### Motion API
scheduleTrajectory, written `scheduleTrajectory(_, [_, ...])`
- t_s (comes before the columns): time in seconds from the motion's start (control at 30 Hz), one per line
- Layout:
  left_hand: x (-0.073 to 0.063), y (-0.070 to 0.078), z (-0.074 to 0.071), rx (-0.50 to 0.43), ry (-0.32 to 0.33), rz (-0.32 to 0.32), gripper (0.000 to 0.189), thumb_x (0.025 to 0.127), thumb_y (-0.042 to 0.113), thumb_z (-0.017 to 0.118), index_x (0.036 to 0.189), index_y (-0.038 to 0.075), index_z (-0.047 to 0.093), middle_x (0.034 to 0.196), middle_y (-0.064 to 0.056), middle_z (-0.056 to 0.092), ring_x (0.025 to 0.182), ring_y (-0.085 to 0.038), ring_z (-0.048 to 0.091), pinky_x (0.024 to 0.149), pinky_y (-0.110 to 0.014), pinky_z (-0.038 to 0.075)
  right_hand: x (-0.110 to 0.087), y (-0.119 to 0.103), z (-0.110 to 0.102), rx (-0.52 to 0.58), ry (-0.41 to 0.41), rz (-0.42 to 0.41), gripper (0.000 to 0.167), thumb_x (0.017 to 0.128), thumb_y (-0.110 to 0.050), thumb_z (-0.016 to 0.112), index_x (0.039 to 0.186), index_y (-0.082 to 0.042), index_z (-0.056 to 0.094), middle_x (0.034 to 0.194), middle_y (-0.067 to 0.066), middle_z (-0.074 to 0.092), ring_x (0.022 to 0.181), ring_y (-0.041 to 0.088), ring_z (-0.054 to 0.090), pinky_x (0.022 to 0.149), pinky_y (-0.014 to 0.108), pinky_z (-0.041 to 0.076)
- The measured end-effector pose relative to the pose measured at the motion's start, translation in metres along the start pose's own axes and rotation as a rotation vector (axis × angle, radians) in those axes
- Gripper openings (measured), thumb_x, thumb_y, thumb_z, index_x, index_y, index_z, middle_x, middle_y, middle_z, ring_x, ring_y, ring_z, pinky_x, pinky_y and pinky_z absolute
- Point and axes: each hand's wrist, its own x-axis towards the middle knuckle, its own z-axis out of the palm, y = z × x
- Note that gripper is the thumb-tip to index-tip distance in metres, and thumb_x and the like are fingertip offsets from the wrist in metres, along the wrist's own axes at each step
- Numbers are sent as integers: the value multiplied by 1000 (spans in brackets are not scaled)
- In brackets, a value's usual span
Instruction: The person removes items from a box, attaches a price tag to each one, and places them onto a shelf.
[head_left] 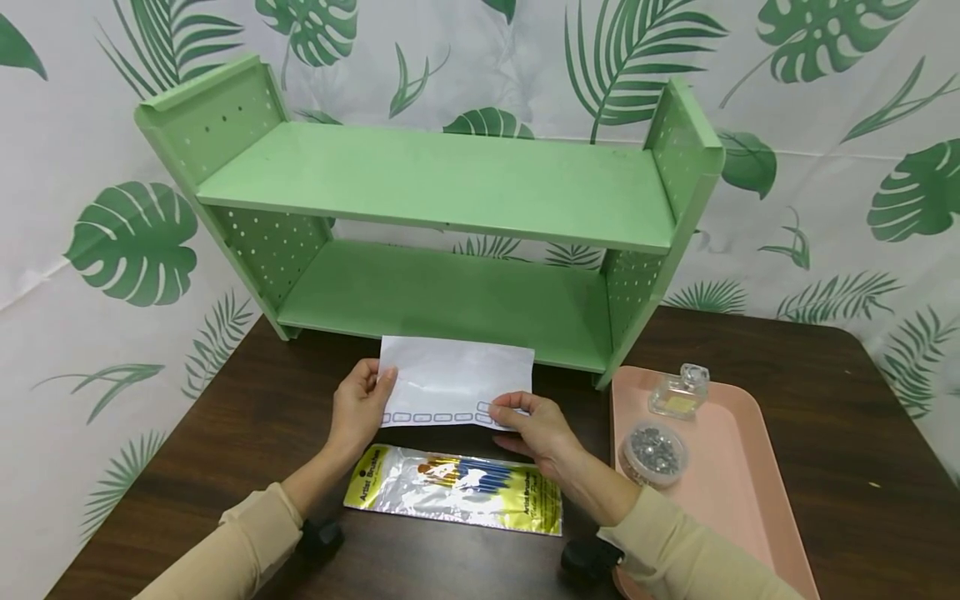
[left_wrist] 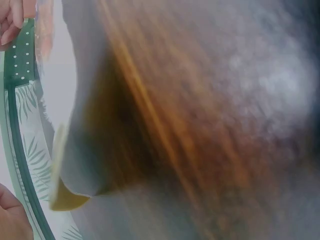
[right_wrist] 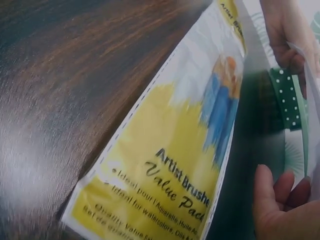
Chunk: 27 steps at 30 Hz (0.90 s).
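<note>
A white sheet of paper [head_left: 453, 375] with a row of small outlined boxes along its lower edge is held up in front of the green shelf. My left hand [head_left: 358, 404] pinches its left edge, thumb on the near face. At the lower right corner, my right hand [head_left: 538, 427] pinches it between thumb and fingers. Below the paper, a shiny yellow and silver pack of artist brushes [head_left: 457, 487] lies flat on the table, touched by neither hand. The right wrist view shows the pack's printed end [right_wrist: 165, 150] close up; the left wrist view is mostly blurred.
The green two-tier shelf [head_left: 450, 183] stands behind the hands. To the right is a pink tray [head_left: 735, 467] bearing a square glass bottle [head_left: 680, 392] and a round clear tub of silvery pieces [head_left: 655, 452]. Leaf-patterned cloth [head_left: 825, 150] hangs behind the dark wooden table [head_left: 847, 433].
</note>
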Motion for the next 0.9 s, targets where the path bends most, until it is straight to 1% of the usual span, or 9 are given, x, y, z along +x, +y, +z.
scheduleTrajectory(0.17, [-1,3,0,-25,6,35,17,95,15,56,100,-2,58,78,-16,64,55,-1,54,48,-19,47,-3,1,1,-75,19,-26,10,88,-7,63,93,1,60,88,5,57,79,14,57,79,43,54])
scheduleTrajectory(0.3, [-3,6,1,-38,9,51,16,95,13,55,99,-3,58,79,-18,64,53,0,53,47,-17,45,-2,3,0,-103,40,-22,11,89,-7,61,95,2,59,88,7,58,77,14,58,78,42,55])
scheduleTrajectory(0.4, [-4,7,3,-41,15,62,15,94,9,55,99,-5,57,79,-21,64,52,-1,52,46,-16,43,-1,3,-2,-114,59,-17,11,89,-7,61,95,2,59,87,8,59,76,14,59,77,42,55])
scheduleTrajectory(0.47, [-4,7,3,-43,17,65,16,94,9,55,100,-5,57,80,-22,64,52,-1,51,45,-16,43,0,4,-3,-113,63,-7,11,89,-8,62,95,1,60,86,7,59,76,14,59,78,42,55])
scheduleTrajectory(0.6, [-4,5,3,-30,12,72,17,94,13,56,100,-3,58,79,-19,64,53,0,52,46,-17,44,0,4,-5,-99,60,16,12,88,-10,64,95,0,61,86,6,60,77,14,59,77,40,55])
scheduleTrajectory(0.77, [-1,-2,0,-1,21,105,16,94,14,57,97,-2,58,78,-18,65,54,-1,53,46,-18,45,1,1,-7,-58,63,38,14,87,-12,66,95,-1,62,85,6,61,72,12,59,67,31,54])
scheduleTrajectory(0.9, [4,-9,-4,33,21,99,15,93,13,58,97,-2,59,78,-18,65,53,-2,53,46,-19,45,1,-1,-9,-19,63,45,14,88,-12,65,95,-1,62,82,4,60,69,11,58,62,27,50])
